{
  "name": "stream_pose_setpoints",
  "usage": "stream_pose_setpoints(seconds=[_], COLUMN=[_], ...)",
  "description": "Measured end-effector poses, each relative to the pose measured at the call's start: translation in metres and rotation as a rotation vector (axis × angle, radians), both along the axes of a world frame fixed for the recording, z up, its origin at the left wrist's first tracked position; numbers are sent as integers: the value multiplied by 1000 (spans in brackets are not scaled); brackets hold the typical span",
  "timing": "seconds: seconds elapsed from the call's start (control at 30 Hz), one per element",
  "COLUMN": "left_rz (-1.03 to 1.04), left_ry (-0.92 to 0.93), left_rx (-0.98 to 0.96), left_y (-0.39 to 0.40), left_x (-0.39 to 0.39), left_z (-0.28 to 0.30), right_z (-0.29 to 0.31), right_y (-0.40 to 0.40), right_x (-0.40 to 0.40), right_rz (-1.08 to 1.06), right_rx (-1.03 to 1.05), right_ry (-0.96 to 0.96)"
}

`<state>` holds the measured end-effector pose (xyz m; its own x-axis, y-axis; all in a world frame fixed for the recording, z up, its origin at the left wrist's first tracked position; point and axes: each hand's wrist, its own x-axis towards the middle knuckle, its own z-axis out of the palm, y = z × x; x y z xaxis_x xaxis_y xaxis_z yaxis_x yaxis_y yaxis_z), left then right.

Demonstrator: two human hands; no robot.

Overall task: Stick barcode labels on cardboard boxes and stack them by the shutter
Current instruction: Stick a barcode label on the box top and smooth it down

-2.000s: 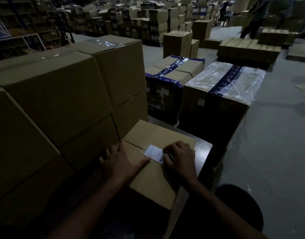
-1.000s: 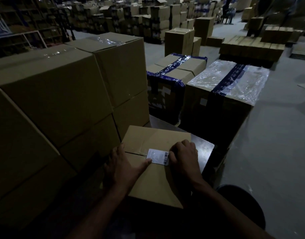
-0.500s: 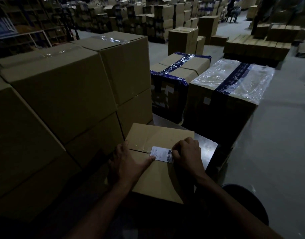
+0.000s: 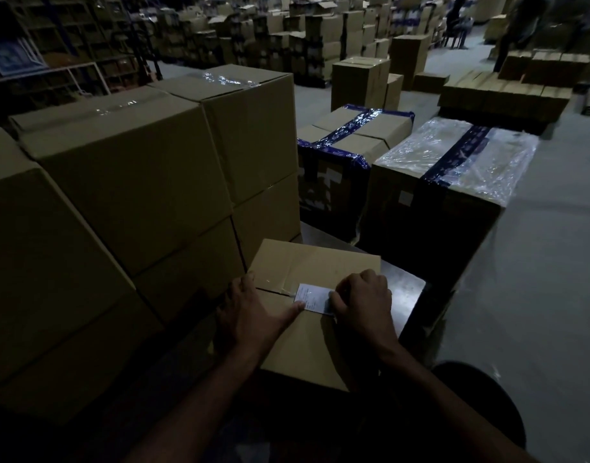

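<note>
Label [image 4: 313,296] under right-hand fingers [image 4: 337,300]

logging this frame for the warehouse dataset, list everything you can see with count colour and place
small brown cardboard box: one, on a dark table, under both hands
white barcode label: one, on the box's top seam
large brown cartons: several, stacked at left
blue-taped carton: one, centre
plastic-wrapped carton: one, right
grey floor: right
left hand: thumb touches the label's left edge
right hand: curled fingers at the label's right end
</note>
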<state>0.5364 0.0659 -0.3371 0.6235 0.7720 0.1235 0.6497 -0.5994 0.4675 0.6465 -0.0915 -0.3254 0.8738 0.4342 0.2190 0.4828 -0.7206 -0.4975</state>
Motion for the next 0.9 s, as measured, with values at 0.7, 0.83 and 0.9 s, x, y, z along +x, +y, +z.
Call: stream_pose_setpoints(seconds=[0.7, 0.83, 0.9], left_rz=[-41, -114, -137], left_ry=[-93, -92, -87], left_rx=[-4, 45, 120], left_y=[11, 24, 30], left_x=[8, 14, 19], left_z=[-8, 0, 4], right_z=[10, 11, 14], right_y=[-5, -12, -21], right_x=[-3, -22, -30], right_rz=[133, 87, 55], right_rx=[712, 720, 739], right_ry=[576, 545, 554])
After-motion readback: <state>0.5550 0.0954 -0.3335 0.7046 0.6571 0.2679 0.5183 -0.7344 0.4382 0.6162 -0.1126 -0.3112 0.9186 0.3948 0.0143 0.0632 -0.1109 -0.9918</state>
